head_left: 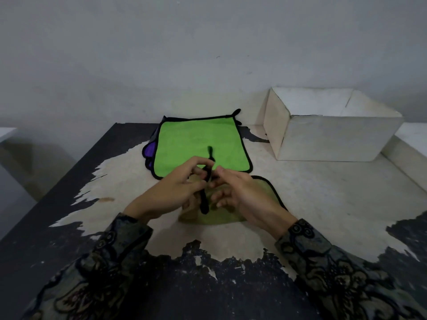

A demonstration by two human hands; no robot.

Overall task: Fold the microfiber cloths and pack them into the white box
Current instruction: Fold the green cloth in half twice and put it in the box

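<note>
Both the left hand [171, 192] and the right hand [240, 195] pinch the black-trimmed edge of a green microfiber cloth [265, 192] between curled fingertips, the rest draped beneath the fingers, so folding looks under way. Just beyond the fingertips lies a flat stack of cloths [201, 144]; the open white cardboard box [332, 137] stands farther right, so the next move probably calls for laying this edge over evenly

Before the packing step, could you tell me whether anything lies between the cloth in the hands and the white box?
Nothing visible does. The olive cloth is held by the left hand and right hand; bare table leads to the white box, whose top is open.
</note>
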